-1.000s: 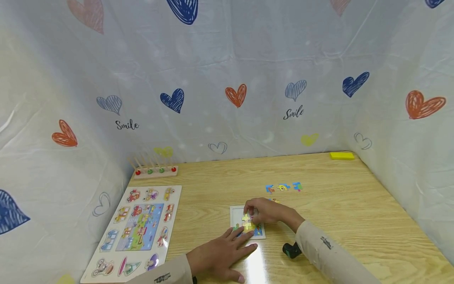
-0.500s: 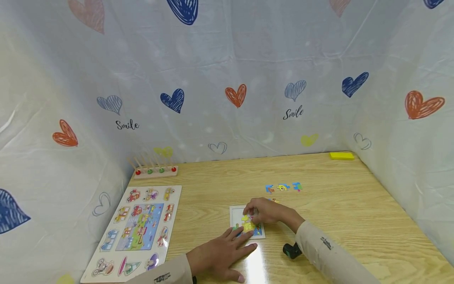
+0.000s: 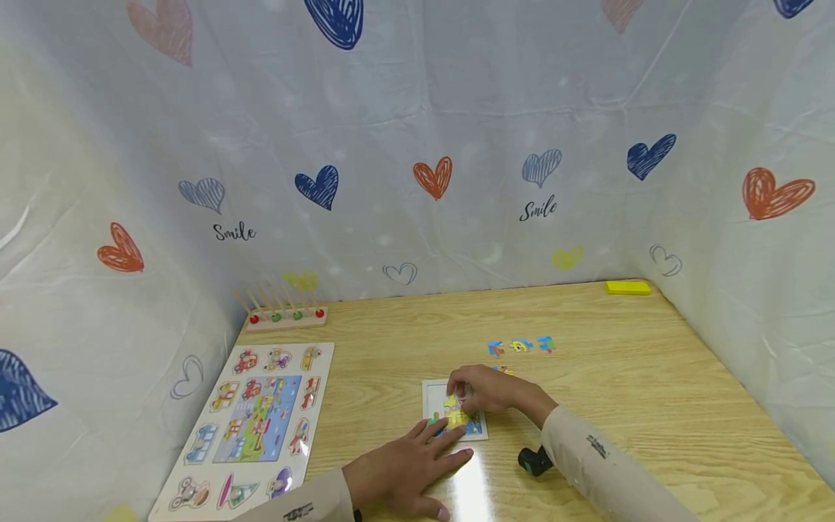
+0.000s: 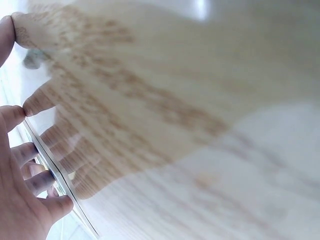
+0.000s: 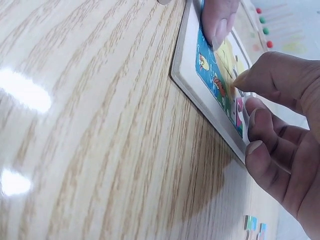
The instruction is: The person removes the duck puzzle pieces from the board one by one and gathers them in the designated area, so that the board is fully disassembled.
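Note:
A small jigsaw puzzle in a white tray (image 3: 433, 392) lies on the table, with a blue strip of fish (image 5: 210, 67) along its near edge and yellow pieces (image 3: 454, 419) inside. My left hand (image 3: 412, 464) is spread flat, its fingertips on the tray's near edge and lower pieces. From the right, my right hand (image 3: 485, 389) reaches over the tray with curled fingers and pinches a yellow puzzle piece (image 3: 450, 403) among those laid in. Those fingers partly hide the piece. In the right wrist view, a pink patch (image 5: 239, 111) shows beside the fingers.
Several loose puzzle pieces (image 3: 520, 346) lie beyond the tray. A large picture board (image 3: 320, 420) with vehicle shapes takes up the left side. Behind it stands a peg rack (image 3: 287, 317) with beads. A yellow block (image 3: 628, 288) sits at the back right.
Both hands stay almost in place. The glare on the yellow pieces under my right fingers has faded, and those pieces have shifted slightly. The head view has tilted a little.

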### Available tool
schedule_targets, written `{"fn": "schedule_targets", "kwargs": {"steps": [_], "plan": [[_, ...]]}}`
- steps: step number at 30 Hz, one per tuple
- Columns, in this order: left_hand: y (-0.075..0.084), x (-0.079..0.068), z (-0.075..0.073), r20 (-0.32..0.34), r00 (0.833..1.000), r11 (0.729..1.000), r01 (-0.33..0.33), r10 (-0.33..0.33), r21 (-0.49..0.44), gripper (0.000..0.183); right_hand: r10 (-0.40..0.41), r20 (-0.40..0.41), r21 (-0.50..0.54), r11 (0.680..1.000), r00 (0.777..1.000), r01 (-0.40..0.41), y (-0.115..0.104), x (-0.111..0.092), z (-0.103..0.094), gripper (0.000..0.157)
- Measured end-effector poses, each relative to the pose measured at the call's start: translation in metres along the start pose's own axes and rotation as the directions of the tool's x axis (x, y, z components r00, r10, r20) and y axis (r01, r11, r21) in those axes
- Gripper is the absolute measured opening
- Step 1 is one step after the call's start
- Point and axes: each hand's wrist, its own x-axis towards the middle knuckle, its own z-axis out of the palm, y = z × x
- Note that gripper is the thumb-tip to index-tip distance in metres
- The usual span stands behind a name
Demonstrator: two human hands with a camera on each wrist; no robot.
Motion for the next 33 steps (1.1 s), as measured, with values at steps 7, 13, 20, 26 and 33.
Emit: {"fn": "schedule_targets", "kwargs": {"steps": [7,13,20,26,33], "plan": [[0.0003,0.0006,-0.0001,-0.005,1.000,1.000,-0.006,0.006,0.015,0.084,0.007,-0.003,-0.008,1.000,1.000,-0.007,-0.0022,0.0003,0.0005,0.021],[0.0003,0.0004,-0.0011,0.003,1.000,1.000,-0.006,0.006,0.011,0.084,0.023,-0.013,-0.034,0.999,1.000,-0.024,-0.0014,0.0009,0.0016,0.017],[-0.0001,0.0001,-0.0010,0.010,1.000,1.000,-0.004,0.004,-0.005,0.084,0.034,-0.015,-0.060,0.998,0.999,-0.035,0.0008,0.0007,0.0012,0.029],[-0.0008,0.0005,-0.0001,0.016,1.000,1.000,-0.001,0.002,-0.021,0.084,0.025,-0.013,-0.075,0.997,1.000,-0.025,-0.0004,0.0013,0.0007,0.025],[-0.0002,0.0008,0.0014,0.018,1.000,1.000,0.009,-0.009,-0.026,0.084,0.027,-0.008,-0.084,0.996,1.000,-0.027,-0.0045,0.0039,0.0013,0.023]]}}
